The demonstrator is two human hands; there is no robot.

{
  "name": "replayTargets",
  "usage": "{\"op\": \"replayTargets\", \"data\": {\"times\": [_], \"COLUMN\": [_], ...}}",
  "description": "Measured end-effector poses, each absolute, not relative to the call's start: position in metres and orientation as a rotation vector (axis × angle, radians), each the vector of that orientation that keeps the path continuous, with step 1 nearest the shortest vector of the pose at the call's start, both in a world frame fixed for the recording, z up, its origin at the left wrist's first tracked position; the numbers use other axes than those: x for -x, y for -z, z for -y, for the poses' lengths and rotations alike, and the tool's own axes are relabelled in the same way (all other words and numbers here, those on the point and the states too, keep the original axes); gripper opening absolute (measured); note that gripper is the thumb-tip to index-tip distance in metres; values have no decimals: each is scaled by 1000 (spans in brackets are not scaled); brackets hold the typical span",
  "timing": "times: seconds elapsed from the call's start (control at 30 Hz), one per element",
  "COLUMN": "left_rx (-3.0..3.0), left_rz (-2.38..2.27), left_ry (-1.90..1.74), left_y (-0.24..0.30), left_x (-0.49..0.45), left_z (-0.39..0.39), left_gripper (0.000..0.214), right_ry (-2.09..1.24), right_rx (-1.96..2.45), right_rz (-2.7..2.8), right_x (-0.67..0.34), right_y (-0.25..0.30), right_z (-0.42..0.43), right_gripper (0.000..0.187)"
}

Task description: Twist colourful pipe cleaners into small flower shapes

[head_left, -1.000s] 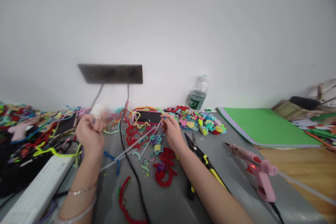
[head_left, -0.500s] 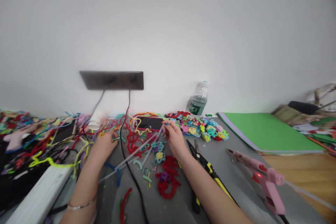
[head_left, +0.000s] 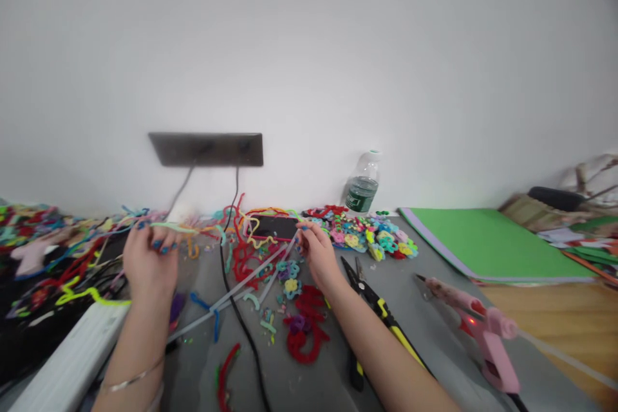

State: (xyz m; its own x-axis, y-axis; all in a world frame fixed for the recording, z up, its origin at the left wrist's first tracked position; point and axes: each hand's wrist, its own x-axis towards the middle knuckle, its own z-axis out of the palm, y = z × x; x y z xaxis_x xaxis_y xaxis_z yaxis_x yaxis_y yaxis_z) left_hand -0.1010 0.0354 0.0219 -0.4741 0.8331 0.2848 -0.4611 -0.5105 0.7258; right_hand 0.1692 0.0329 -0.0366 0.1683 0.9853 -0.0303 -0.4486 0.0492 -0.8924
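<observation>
My left hand (head_left: 152,261) is raised at the left, fingers bent and pinched on a pale green pipe cleaner (head_left: 174,228) that stretches out to the right. My right hand (head_left: 313,251) is closed near the middle, its fingertips at the upper ends of thin translucent glue sticks (head_left: 246,280), which slant down over the grey table. Beneath lie blue and yellow pipe-cleaner flowers (head_left: 291,287), a red curled piece (head_left: 309,335) with a purple bit, and short snippets (head_left: 268,322). A bent blue pipe cleaner (head_left: 215,325) lies by the sticks' lower part.
Black-and-yellow pliers (head_left: 381,312) lie beside my right forearm, and a pink glue gun (head_left: 483,328) with a lit red light is farther right. A water bottle (head_left: 362,183) stands against the wall. A black cable (head_left: 246,328) crosses the table. Green sheets (head_left: 492,241) lie right.
My left hand has moved left and up from among the pipe cleaners, and the pale green pipe cleaner now shows in its fingers. My right hand stays in nearly the same place.
</observation>
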Motion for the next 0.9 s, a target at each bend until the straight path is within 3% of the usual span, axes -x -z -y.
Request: {"op": "replayTargets", "data": {"times": [0.17,0.4,0.6,0.67,0.9], "left_rx": [-516,-592,-839,-827,-1059], "left_rz": [-568,-352,-450,-480,-638], "left_ry": [-1934,-1925,-1945,-1854,-1113], "left_y": [-23,-27,-36,-35,-18], "left_x": [110,111,95,87,43], "left_z": [-33,-32,-14,-9,-6], "left_gripper": [20,23,23,16,31], "right_ry": [-1262,-1269,-1325,-1433,-1865], "right_rx": [931,936,921,852,440], "right_rz": [755,744,766,843,1233], "right_x": [-168,-168,-168,-167,-165], "right_y": [36,35,33,31,19], "right_z": [-34,-34,-31,-27,-8], "right_gripper": [24,25,22,25,52]}}
